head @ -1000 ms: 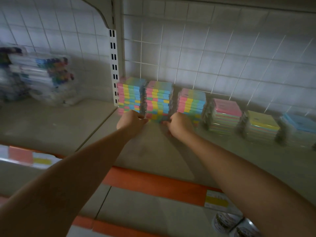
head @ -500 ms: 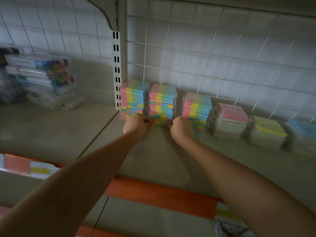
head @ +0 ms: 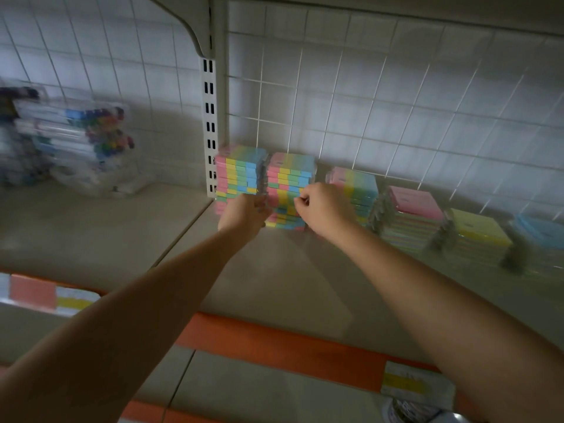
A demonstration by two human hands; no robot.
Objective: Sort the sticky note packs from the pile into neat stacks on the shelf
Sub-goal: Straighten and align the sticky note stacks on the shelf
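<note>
Both hands on the second stack (head: pixel 290 190) at the shelf's (head: pixel 290 270) back edge: left hand (head: pixel 244 213) and right hand (head: pixel 323 209) pinching it. Light, slippery wrapped packs; best squared from the sides.

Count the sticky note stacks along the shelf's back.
6, left to right: rainbow stack by the upright, second rainbow between both hands, third rainbow, pink-topped, yellow-topped, blue-topped, partly cut off.

Dim, softly blurred, wide-angle edge distortion

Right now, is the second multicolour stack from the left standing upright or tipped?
Upright. The second multicolour stack stands straight on the shelf, with both hands at its front.
</note>
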